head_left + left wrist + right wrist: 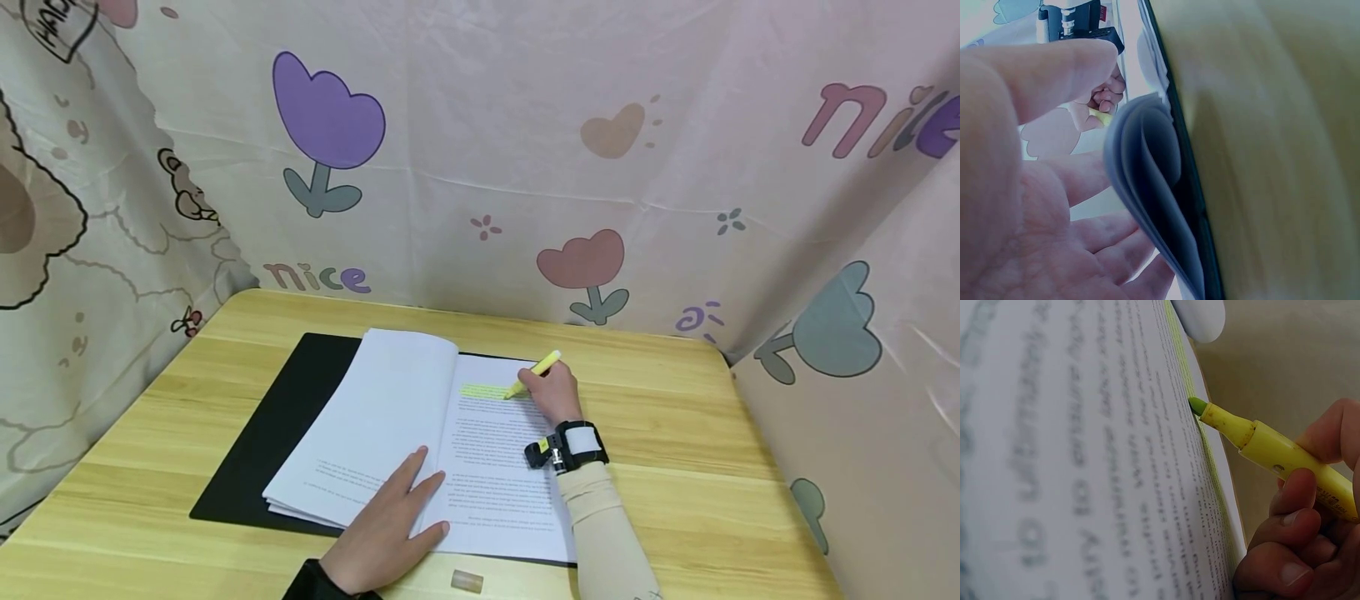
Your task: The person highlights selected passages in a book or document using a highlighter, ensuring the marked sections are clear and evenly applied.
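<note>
Yellow plastic makes up the slim highlighter pen (1297,464) that I see pinched in the right hand (557,393), its thumb and fingers curled around the barrel. From the right wrist view I can make out its green-stained chisel tip (1196,405) meeting the paper. That contact is high on the right-hand page of a thick white printed booklet (390,400), which lies open; bright yellow bands (482,391) cover the lines of text there. On my head view the left hand (386,529) rests with its fingers spread and fairly straight over the booklet's lower middle, gripping nothing, well apart from the right one. My left wrist view shows the sheet edges bulging into a loop beside its fingers. Beneath the booklet I see a flat black cover (255,442), sticking out to the left on a pale wood-grained table (675,517). Near the booklet's lower edge lies a small brownish-grey block (467,581); I can't tell what it is.
</note>
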{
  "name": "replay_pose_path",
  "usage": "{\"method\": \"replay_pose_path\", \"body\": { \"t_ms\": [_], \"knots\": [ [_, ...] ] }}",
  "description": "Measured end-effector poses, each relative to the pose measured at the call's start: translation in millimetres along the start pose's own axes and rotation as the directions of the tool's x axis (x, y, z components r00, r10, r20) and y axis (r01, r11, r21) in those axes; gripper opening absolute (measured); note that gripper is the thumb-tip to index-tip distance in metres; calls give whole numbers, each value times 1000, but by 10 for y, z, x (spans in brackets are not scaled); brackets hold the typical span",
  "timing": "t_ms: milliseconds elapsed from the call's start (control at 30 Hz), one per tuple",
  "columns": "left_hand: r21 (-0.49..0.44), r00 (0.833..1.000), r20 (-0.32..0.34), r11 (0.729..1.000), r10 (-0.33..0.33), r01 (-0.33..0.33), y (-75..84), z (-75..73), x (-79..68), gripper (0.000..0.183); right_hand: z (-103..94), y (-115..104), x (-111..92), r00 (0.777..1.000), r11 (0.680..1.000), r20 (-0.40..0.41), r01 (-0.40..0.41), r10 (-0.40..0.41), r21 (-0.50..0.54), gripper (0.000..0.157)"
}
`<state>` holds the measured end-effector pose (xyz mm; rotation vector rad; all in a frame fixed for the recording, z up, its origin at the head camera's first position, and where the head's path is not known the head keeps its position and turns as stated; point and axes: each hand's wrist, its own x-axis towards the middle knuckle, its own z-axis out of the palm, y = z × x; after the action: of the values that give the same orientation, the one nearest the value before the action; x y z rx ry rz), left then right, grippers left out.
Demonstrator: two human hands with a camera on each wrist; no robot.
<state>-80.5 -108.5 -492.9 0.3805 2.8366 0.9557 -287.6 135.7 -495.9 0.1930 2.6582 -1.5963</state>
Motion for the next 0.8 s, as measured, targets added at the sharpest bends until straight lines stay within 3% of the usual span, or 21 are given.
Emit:
{"method": "replay_pose_path", "body": {
  "t_ms": [800],
  "knots": [
    [-1,1000,1,1000,-13,13,-5,5,5,66,-28,-2,-13,1000,1000,-4,-8,8,-10,24]
  ]
}}
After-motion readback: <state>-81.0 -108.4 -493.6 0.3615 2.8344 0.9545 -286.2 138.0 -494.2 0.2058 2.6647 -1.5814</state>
